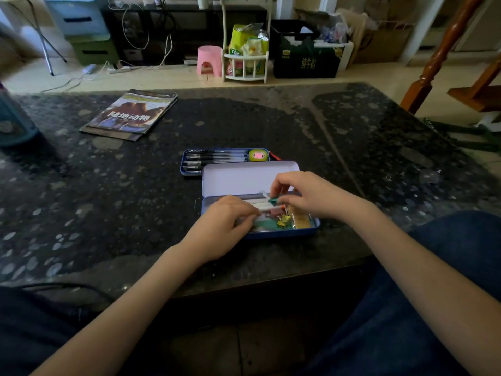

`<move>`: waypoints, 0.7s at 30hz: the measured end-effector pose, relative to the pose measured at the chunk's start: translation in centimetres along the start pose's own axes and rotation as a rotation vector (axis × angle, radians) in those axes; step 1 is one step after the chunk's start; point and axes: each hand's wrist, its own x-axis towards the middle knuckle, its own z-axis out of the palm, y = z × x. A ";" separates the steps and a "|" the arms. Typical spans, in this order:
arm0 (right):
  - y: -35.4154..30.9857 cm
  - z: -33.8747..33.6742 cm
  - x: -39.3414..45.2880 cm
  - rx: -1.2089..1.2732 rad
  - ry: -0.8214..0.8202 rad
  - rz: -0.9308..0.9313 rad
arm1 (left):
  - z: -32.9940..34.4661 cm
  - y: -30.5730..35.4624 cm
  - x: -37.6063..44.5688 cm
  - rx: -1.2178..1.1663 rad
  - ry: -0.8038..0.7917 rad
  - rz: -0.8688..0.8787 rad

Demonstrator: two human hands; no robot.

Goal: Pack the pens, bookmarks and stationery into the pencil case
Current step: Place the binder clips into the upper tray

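A blue metal pencil case [306, 229] lies open on the dark table, its pale lid [244, 177] tilted back. Inside are yellow binder clips [283, 220], a tan flat item [301, 220] and other small stationery. My left hand [222, 226] reaches into the case's left end, fingers curled round white pen-like items [261, 206]. My right hand [309, 195] pinches a small green-tipped item [273, 201] above the case. Behind the lid sits a blue tray [184, 165] with several black pens [217, 157] and a yellow-green tape roll [258, 155].
A stack of magazines [132, 115] lies at the far left of the table. A teal bottle [13, 123] stands at the left edge. Beyond the table are a pink stool [209, 60], a white rack [245, 63] and a dark box [306, 62]. Wooden stair posts [433, 58] rise at right.
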 end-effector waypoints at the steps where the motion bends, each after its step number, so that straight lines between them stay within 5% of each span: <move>1: -0.1 0.1 0.0 -0.003 -0.026 -0.019 | -0.2 -0.3 -0.1 -0.001 0.040 -0.013; 21: 0.2 1.0 0.1 0.053 0.065 0.059 | -0.2 -0.6 -0.2 0.022 0.083 -0.014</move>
